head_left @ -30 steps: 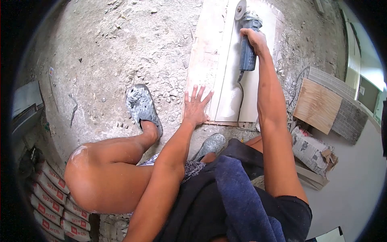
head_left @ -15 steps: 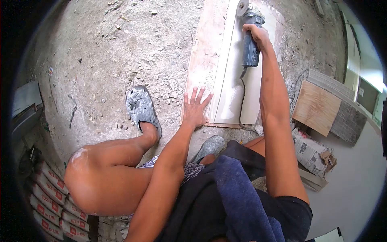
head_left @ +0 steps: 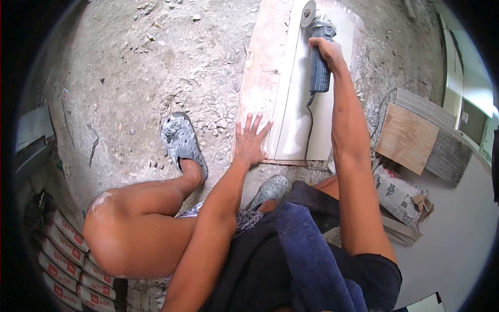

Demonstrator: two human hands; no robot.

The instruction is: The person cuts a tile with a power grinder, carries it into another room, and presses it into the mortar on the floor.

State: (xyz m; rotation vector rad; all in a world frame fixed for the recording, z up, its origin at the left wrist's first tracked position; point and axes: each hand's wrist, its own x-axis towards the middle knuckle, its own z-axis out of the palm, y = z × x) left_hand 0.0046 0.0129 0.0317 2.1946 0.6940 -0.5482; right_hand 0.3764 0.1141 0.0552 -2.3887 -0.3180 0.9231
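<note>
My right hand (head_left: 328, 52) is wrapped round the dark body of an angle grinder (head_left: 320, 78), whose round disc (head_left: 308, 13) points away from me at the far end. Beneath it lies a long pale tile (head_left: 296, 132) with a lengthwise line along it and white dust on its surface. The tile rests on a worn wooden board (head_left: 260, 78). My left hand (head_left: 251, 143) presses flat with spread fingers on the near left corner of board and tile. From the grinder's back a black cord (head_left: 310, 127) runs over the tile towards me.
Rough, stony ground (head_left: 135, 62) surrounds the board. To the right lean a plywood piece (head_left: 408, 136) and a grey patterned panel (head_left: 448, 157), with a torn paper sack (head_left: 397, 193) nearby. Several stacked bags (head_left: 67, 255) stand at lower left. My dusty clog (head_left: 182, 138) is left of the board.
My right hand has drawn the grinder slightly towards me and to the left along the tile. My left hand has stayed in place.
</note>
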